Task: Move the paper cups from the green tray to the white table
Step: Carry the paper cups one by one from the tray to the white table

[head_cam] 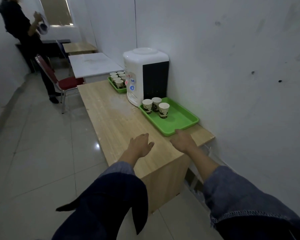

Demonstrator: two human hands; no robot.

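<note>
hands, left hand [140, 144] and right hand [184, 140], hover loose-fingered and holding nothing near the green tray [180, 121] of three paper cups [155, 106].

Narrow dim room. Long wooden counter [121, 122] runs along the scuffed white wall [232, 58]. Pale glossy floor tiles [42, 153] left of the counter. Beyond its far end, another wood-topped desk [79, 47], then a bright window [55, 11]. Red-seated metal chair [62, 82] left of the counter's far end.
</note>
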